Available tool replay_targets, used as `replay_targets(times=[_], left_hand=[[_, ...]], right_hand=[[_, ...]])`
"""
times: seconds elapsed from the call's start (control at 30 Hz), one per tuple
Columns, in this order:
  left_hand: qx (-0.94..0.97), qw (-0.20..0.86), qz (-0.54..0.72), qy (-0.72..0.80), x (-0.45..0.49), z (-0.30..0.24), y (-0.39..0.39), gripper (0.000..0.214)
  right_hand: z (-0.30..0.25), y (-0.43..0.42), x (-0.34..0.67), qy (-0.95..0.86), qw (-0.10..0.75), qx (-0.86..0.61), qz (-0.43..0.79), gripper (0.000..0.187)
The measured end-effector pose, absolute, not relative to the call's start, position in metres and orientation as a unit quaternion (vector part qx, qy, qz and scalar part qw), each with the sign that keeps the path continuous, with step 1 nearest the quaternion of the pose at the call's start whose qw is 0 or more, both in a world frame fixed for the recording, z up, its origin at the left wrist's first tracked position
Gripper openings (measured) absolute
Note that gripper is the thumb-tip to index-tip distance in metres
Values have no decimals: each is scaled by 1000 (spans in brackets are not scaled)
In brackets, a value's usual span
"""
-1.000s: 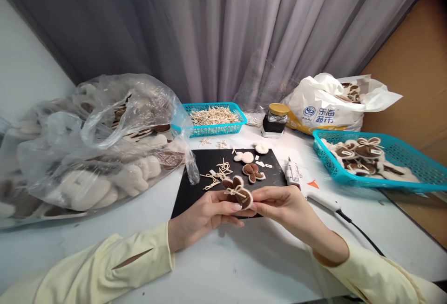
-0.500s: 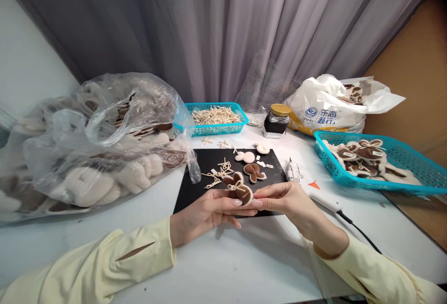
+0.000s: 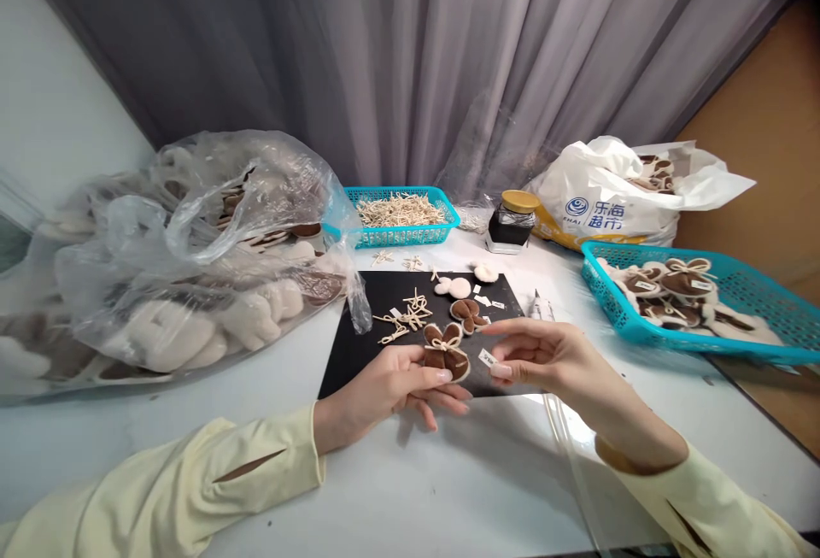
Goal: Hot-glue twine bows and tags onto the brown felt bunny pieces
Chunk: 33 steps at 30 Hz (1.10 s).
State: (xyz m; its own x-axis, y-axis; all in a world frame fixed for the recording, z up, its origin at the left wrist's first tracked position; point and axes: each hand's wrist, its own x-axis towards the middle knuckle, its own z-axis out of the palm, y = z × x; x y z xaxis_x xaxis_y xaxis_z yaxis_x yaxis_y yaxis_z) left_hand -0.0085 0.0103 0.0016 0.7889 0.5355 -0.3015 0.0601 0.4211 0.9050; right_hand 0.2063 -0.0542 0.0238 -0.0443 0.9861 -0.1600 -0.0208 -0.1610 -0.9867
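My left hand grips a brown rabbit-ear plush piece with a cream bow, held just over the near edge of a black mat. My right hand is a little to its right and pinches a small white label between thumb and fingers. On the mat lie loose cream bows, another brown plush piece, a cream plush piece and a few white labels.
A big clear bag of plush pieces fills the left. A teal basket of bows and a dark jar stand at the back. Right: a teal basket of finished pieces, a white shopping bag, a glue gun.
My right hand has let go of the plush piece, moved slightly right and now holds a small white label. My left hand has kept the plush piece and turned it upright.
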Motion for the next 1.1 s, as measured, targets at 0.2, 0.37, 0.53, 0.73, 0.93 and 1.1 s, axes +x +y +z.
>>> replay_targets(times=[0.2, 0.37, 0.53, 0.73, 0.93, 1.1], left_hand=[[523, 781, 151, 306, -7, 3, 10, 27], [543, 768, 152, 305, -5, 1, 10, 26], [567, 754, 154, 293, -4, -2, 11, 26], [580, 745, 151, 292, -1, 1, 8, 28], [576, 744, 150, 303, 0, 2, 8, 32], [576, 744, 149, 305, 0, 1, 8, 31]], right_hand=[[24, -55, 205, -484, 419, -518, 567, 17], [19, -55, 200, -538, 431, -476, 546, 13], [14, -54, 196, -515, 428, -494, 555, 15], [18, -54, 192, -485, 446, -497, 565, 20], [18, -53, 190, -482, 437, -513, 560, 24], [15, -52, 190, -489, 439, -510, 555, 24]])
